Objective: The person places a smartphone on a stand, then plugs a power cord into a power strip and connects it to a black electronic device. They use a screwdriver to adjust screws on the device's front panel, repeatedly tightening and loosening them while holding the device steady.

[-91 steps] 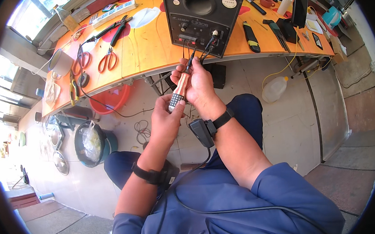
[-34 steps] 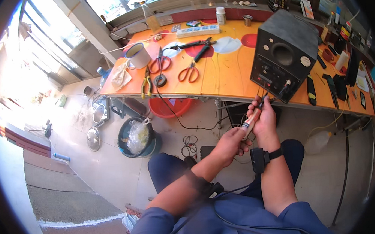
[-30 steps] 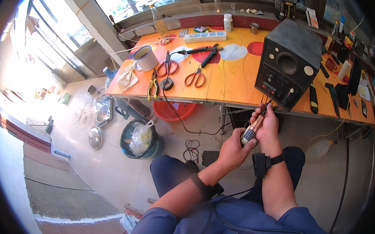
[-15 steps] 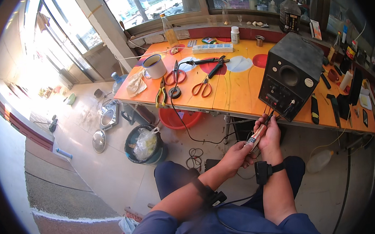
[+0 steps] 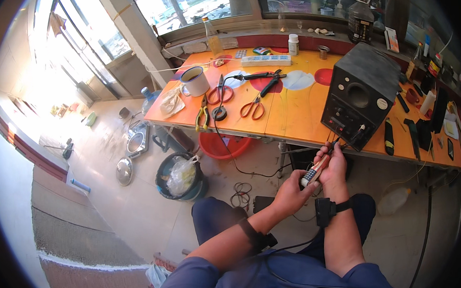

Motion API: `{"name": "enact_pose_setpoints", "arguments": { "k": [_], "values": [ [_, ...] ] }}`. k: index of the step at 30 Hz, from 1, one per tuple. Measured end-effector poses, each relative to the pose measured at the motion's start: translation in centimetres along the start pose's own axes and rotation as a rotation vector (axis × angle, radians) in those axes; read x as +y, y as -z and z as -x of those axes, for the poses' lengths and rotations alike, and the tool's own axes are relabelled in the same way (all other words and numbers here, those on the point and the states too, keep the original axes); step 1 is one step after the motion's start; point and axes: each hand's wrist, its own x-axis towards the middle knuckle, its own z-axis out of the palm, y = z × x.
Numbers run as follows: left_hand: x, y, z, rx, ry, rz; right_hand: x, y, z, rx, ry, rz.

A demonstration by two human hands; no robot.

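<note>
Beside the table's front edge, my left hand (image 5: 290,191) pinches a short narrow thing with a dark-and-white dotted pattern (image 5: 309,177); its kind I cannot make out. My right hand (image 5: 333,168) is closed on thin dark cables (image 5: 334,144) just under the black speaker box (image 5: 355,102). Both hands are close together, the patterned thing lying between them. The speaker stands tilted on the orange table (image 5: 292,121), its panel of knobs and sockets facing me. Fingers hide where the cables end.
On the table are red-handled scissors (image 5: 253,110), yellow-handled pliers (image 5: 202,116), black tape (image 5: 219,113), a soldering iron (image 5: 253,76), a white power strip (image 5: 265,61) and a mug (image 5: 195,83). Below stand a red basin (image 5: 225,150) and a bin (image 5: 183,192). Several tools lie right of the speaker.
My left hand has shifted slightly and turned the patterned thing, so its dotted side shows more. The right hand keeps hold of the cables. The whole view has moved a little.
</note>
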Motion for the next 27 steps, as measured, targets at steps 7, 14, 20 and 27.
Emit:
{"name": "enact_pose_setpoints", "arguments": {
  "k": [7,14,20,27],
  "values": [
    [0.7,0.4,0.0,-0.051,0.15,0.192,-0.5,1.2,-1.3,-0.049,-0.01,0.016],
    [0.3,0.1,-0.4,-0.224,0.399,0.656,-1.1,1.5,-1.6,-0.097,-0.029,-0.01],
    [-0.3,-1.2,-0.2,0.199,-0.182,-0.008,-1.2,1.7,-1.7,-0.113,0.017,0.084],
    [-0.8,-1.2,-0.8,0.047,-0.047,0.114,-1.3,2.4,-2.3,-0.12,0.038,0.071]
  ]
}}
